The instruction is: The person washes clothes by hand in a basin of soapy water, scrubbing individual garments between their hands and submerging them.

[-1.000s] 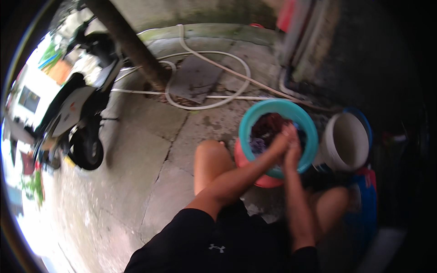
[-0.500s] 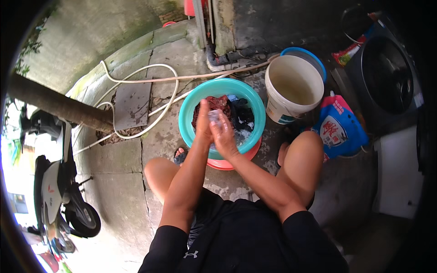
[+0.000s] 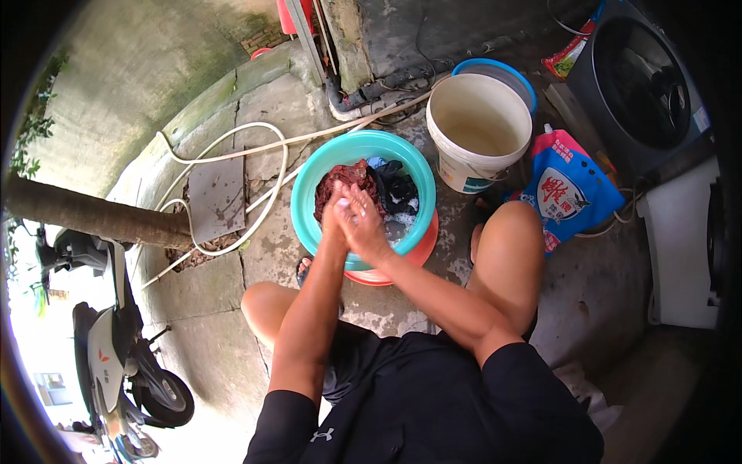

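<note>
L hand (image 3: 333,220) & R hand (image 3: 365,228) pressed together over teal basin (image 3: 302,203), fingers fairly straight; can't tell if anything's btwn the palms. Dk red cloth (image 3: 345,173) & blk clothes (image 3: 400,190) lie in basin, w/ some suds. White bucket (image 3: 452,158) stands just beside it, R side, blue-&-pink bag (image 3: 568,184) nr bucket.

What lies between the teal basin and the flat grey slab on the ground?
Pale hose crosses the concrete between slab and basin in the head view.
</note>
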The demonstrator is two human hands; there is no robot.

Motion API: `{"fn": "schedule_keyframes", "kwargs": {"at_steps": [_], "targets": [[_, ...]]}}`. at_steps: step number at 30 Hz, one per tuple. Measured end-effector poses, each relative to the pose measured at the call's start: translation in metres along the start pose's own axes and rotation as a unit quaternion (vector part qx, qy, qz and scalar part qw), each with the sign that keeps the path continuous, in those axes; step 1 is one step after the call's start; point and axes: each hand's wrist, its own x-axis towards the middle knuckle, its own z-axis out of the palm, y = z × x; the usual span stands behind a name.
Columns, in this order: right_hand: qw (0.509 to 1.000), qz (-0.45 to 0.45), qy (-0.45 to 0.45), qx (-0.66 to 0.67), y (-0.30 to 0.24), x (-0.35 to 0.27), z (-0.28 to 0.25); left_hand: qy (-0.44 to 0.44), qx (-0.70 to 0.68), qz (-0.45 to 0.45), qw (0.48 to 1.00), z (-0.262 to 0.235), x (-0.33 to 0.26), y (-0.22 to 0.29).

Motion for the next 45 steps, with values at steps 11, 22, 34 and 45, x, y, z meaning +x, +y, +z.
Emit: {"fn": "schedule_keyframes", "kwargs": {"at_steps": [11, 22, 34, 45], "targets": [[0.999, -0.032, 0.006, -0.006, -0.007, -0.004, -0.008, 0.085, 0.072, -0.018, 0.994, 0.047, -0.016, 0.013], [0.941, 0.175, -0.008, 0.289, -0.005, 0.014, -0.015, -0.027, 0.099, 0.028, 0.994, 0.049, -0.014, 0.014], [0.950, 0.154, -0.060, 0.266, 0.025, 0.021, -0.019, 0.115, 0.148, 0.086, 0.979, 0.092, -0.020, 0.011], [0.575, 0.473, -0.101, 0.659, 0.010, 0.042, -0.042, 0.102, 0.635, 0.340, 0.686, 0.096, -0.036, -0.023]]}}
